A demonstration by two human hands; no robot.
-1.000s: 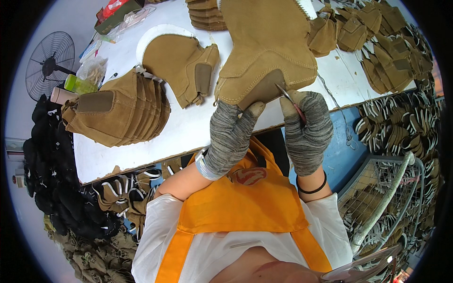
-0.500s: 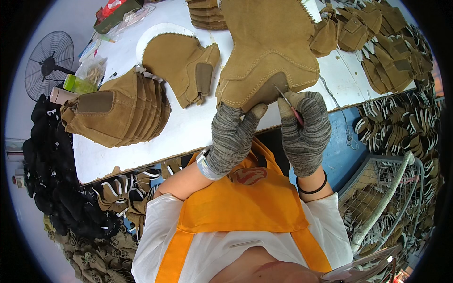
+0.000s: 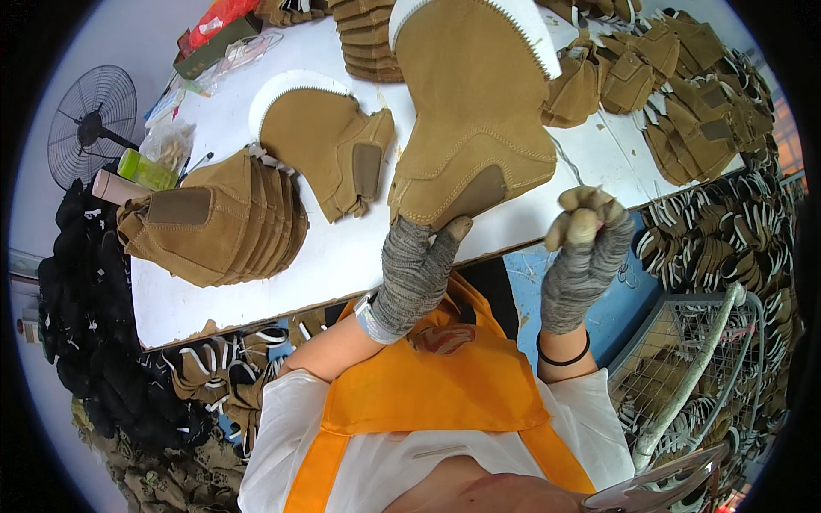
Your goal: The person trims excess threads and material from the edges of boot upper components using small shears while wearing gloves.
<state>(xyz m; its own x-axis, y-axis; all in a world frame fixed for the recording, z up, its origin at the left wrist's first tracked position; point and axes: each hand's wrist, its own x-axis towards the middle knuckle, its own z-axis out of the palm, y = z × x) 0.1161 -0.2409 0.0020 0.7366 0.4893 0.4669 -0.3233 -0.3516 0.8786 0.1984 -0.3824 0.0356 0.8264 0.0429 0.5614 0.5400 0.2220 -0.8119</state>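
A brown suede boot upper [image 3: 479,103] with a white zigzag-edged lining lies partly over the near edge of the table. My left hand [image 3: 419,265], in a grey fingerless knit glove, grips its lower left corner, thumb on top and fingers hidden underneath. To the right, apart from the upper, my gloved right hand [image 3: 590,248] is raised with its fingers curled together. What those fingers hold, if anything, is hidden. A darker brown patch [image 3: 479,195] shows at the upper's near edge, beside my left thumb.
A stack of uppers [image 3: 222,218] and a single upper [image 3: 329,145] lie on the white table [image 3: 239,286] to the left. More uppers [image 3: 693,128] are piled at the far right. A wire basket [image 3: 684,368] stands below right, a fan [image 3: 90,128] at far left.
My right hand has moved right, away from the dark patch where it held a thin-tipped, red-handled tool. My left hand keeps its grip; the upper has shifted slightly in view.
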